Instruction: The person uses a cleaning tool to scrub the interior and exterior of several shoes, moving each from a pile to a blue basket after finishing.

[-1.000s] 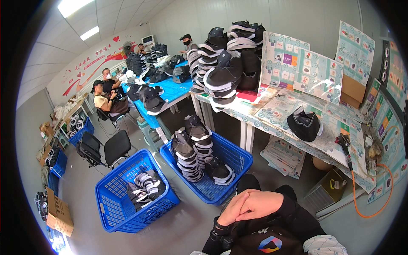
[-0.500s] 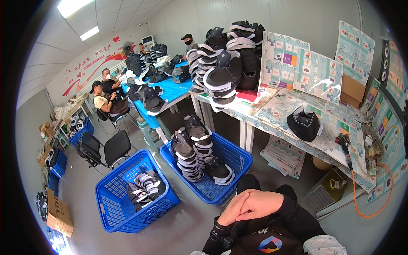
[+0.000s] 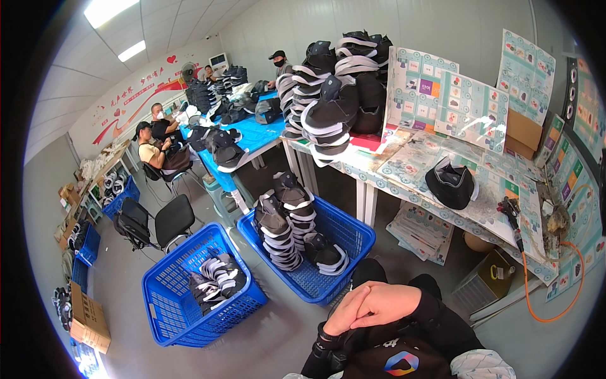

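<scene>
My left hand (image 3: 344,314) and my right hand (image 3: 389,304) are clasped over my lap, the right one lying across the left. Their fingers are folded together, partly hidden, and no object shows in them. In front of them stands a blue plastic basket (image 3: 363,239) with nested stacks of black and white shoe uppers (image 3: 278,230). A second blue basket (image 3: 161,316), to its left, holds a smaller pile of shoe uppers (image 3: 218,282). One black shoe upper (image 3: 449,184) sits alone on the worktable (image 3: 404,158) to the right.
Tall stacks of shoe uppers (image 3: 331,107) crowd the worktable's far end. An orange hose (image 3: 529,309) hangs at the right, near a metal can (image 3: 486,278). Black chairs (image 3: 173,221) stand left. Several people sit around the blue-covered table (image 3: 255,132).
My clasped hands stay put. At the far left, the seated person in the light top has shifted their hands slightly. The view has barely moved.
</scene>
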`<action>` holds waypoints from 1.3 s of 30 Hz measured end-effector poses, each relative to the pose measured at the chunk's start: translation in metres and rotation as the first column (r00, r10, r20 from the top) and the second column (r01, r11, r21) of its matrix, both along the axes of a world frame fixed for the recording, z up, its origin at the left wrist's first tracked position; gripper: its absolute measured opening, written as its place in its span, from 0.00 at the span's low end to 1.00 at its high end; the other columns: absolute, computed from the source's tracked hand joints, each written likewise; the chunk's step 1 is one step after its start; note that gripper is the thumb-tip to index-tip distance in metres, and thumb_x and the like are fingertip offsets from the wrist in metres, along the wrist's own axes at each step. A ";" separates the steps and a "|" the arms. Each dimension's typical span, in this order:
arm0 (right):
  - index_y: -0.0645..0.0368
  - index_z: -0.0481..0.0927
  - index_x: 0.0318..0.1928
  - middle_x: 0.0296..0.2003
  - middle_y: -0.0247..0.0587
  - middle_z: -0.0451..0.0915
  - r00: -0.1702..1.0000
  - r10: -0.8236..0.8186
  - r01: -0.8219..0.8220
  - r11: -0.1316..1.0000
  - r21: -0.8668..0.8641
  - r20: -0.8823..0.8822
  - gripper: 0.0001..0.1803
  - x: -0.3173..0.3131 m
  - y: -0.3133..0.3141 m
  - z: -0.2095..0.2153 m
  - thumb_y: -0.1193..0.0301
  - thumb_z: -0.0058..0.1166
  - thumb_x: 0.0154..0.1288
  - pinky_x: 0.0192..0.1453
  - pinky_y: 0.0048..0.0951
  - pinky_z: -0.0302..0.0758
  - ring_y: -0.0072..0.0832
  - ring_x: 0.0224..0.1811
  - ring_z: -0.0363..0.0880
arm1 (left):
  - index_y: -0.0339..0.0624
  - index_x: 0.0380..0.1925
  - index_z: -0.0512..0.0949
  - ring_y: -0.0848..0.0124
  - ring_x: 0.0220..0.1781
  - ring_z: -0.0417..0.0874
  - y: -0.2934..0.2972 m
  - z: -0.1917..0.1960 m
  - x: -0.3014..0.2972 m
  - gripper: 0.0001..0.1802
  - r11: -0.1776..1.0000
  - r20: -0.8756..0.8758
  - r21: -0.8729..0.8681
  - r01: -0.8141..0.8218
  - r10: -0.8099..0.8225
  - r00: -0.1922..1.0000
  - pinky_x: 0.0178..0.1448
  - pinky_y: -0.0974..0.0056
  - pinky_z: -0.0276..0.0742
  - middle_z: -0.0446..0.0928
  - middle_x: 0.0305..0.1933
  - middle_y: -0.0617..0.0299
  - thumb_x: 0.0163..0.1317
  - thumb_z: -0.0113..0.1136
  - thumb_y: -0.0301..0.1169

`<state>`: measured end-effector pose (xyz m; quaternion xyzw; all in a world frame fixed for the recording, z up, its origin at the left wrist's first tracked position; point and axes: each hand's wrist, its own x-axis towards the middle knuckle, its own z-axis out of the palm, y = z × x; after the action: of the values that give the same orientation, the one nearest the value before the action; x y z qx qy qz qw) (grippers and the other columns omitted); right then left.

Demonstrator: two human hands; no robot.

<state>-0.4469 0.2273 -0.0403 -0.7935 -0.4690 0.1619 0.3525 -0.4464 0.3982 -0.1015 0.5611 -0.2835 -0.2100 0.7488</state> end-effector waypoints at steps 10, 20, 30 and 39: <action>0.61 0.88 0.31 0.27 0.45 0.84 0.998 0.013 -0.016 0.998 0.053 0.066 0.21 0.001 -0.001 -0.004 0.56 0.62 0.74 0.52 0.41 0.75 0.44 0.37 0.81 | 0.30 0.59 0.77 0.66 0.60 0.81 0.001 -0.003 0.001 0.25 1.000 0.003 0.008 0.008 -0.008 1.000 0.68 0.63 0.73 0.81 0.58 0.51 0.84 0.37 0.38; 0.62 0.88 0.32 0.27 0.45 0.84 0.999 0.017 -0.017 1.000 0.017 0.030 0.21 0.002 -0.001 0.000 0.56 0.62 0.74 0.50 0.40 0.76 0.43 0.35 0.81 | 0.30 0.59 0.78 0.65 0.60 0.81 0.001 -0.003 0.001 0.26 1.000 -0.047 0.030 -0.004 0.006 0.999 0.68 0.63 0.72 0.81 0.58 0.51 0.84 0.37 0.39; 0.63 0.86 0.28 0.24 0.47 0.82 0.992 0.045 -0.061 0.989 0.137 0.115 0.22 0.006 0.002 -0.017 0.58 0.60 0.74 0.44 0.42 0.75 0.45 0.32 0.81 | 0.29 0.58 0.79 0.68 0.57 0.81 -0.001 -0.013 -0.001 0.23 0.999 -0.065 -0.026 -0.044 0.042 0.997 0.64 0.66 0.74 0.83 0.55 0.53 0.83 0.39 0.37; 0.61 0.88 0.28 0.24 0.46 0.83 0.989 -0.003 -0.023 0.984 0.174 0.146 0.19 0.006 -0.001 -0.025 0.58 0.63 0.69 0.40 0.43 0.75 0.45 0.31 0.81 | 0.29 0.58 0.79 0.69 0.56 0.82 -0.002 -0.020 -0.007 0.23 0.992 -0.058 -0.044 -0.116 0.113 0.992 0.62 0.64 0.77 0.83 0.56 0.53 0.84 0.44 0.38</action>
<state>-0.4408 0.2264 -0.0658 -0.7666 -0.5100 0.0634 0.3849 -0.4533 0.3958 -0.1211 0.5526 -0.2348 -0.1756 0.7802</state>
